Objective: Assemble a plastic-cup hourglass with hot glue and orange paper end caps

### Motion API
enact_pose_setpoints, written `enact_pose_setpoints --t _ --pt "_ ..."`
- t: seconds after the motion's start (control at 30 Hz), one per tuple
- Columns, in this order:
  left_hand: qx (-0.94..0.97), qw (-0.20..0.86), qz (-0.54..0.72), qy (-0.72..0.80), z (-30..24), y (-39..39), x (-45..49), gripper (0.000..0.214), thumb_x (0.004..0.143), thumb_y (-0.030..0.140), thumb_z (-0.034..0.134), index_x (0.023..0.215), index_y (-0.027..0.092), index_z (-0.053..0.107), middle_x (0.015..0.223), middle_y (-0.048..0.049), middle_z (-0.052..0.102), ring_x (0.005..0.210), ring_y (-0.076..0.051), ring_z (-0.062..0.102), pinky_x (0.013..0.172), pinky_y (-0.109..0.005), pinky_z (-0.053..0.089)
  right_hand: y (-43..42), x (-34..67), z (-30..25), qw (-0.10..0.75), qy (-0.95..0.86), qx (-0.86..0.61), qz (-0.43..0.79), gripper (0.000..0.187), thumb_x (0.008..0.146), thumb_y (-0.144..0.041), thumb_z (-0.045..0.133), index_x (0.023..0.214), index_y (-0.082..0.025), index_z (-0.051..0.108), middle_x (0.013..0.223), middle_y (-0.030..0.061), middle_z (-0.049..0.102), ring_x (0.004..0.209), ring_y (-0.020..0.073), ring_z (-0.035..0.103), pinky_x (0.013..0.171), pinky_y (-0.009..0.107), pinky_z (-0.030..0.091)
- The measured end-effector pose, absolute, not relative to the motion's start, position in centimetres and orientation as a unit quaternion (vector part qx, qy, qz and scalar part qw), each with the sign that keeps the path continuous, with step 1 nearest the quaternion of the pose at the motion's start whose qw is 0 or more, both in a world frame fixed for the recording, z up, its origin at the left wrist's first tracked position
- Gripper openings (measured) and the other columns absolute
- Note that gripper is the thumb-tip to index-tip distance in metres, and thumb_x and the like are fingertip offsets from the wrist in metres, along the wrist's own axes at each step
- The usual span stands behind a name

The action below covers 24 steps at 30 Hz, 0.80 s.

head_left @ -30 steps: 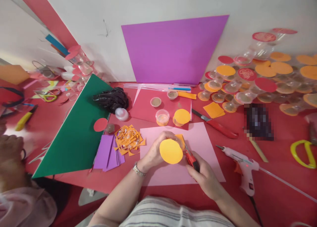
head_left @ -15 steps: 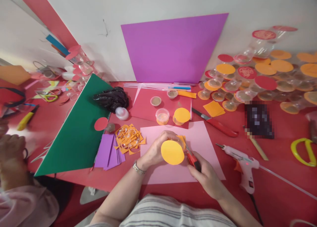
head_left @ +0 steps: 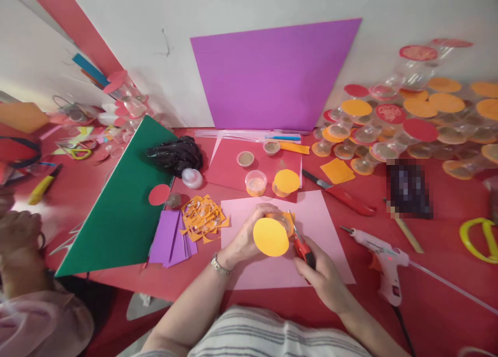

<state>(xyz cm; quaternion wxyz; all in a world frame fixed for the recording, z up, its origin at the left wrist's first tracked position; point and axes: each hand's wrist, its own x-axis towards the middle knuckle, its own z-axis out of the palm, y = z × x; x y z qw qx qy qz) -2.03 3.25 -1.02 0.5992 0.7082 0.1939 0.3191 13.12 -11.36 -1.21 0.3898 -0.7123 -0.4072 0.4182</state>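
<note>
My left hand point(head_left: 249, 232) is curled around a small clear cup whose mouth is covered by an orange paper disc point(head_left: 270, 237), held above a pink sheet point(head_left: 327, 243). My right hand point(head_left: 324, 279) grips red-handled scissors point(head_left: 300, 245), their blades at the disc's right edge by a leftover orange corner. A heap of orange paper scraps point(head_left: 203, 218) lies just left of my left hand.
Nearby lie purple strips point(head_left: 169, 237), a green sheet point(head_left: 124, 206), a red sheet with small cups point(head_left: 254, 182), a red utility knife point(head_left: 342, 197), a glue gun point(head_left: 383, 261) and a big purple sheet point(head_left: 272, 74). Many covered cups point(head_left: 408, 123) pile at right. Another person's hand point(head_left: 17, 237) is at left.
The scissors have worked slightly further up the disc's right edge and the orange corner has shrunk. My hands stay in place.
</note>
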Motion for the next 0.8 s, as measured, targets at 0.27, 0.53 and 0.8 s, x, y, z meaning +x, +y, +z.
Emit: enact_pose_setpoints --t 0.27,0.53,0.8 --pt "0.619 0.655 0.376 0.217 -2.3 2.2 -1.3 0.061 0.066 0.024 0.087 0.115 0.026 0.050 0.114 -0.0049 0.058 0.102 -0.024 0.061 0.088 -0.040 0.054 -11.3 12.9 -1.7 0.398 -0.395 -0.710 0.425 0.028 0.083 -0.040 0.051 0.100 -0.021 0.062 0.060 -0.0035 0.050 0.055 0.0153 0.048 0.053 0.026 0.042" --pt "0.586 0.687 0.381 0.197 -0.9 2.1 -1.1 0.050 0.070 0.018 0.085 0.107 0.024 0.052 0.110 -0.0052 0.064 0.100 -0.024 0.065 0.089 -0.042 0.054 -10.9 13.3 -0.1 0.387 -0.397 -0.711 0.434 0.033 0.080 -0.039 0.053 0.104 -0.021 0.065 0.061 -0.0025 0.053 0.058 0.0167 0.052 0.055 0.027 0.045" --pt "0.611 0.704 0.321 0.166 0.3 2.8 -1.4 0.047 0.073 0.028 0.085 0.104 0.020 0.050 0.107 -0.0083 0.065 0.102 -0.025 0.067 0.088 -0.040 0.053 -10.8 13.6 0.8 0.381 -0.403 -0.709 0.436 0.023 0.076 -0.038 0.054 0.091 -0.022 0.062 0.062 -0.0026 0.052 0.060 0.0166 0.052 0.056 0.027 0.044"
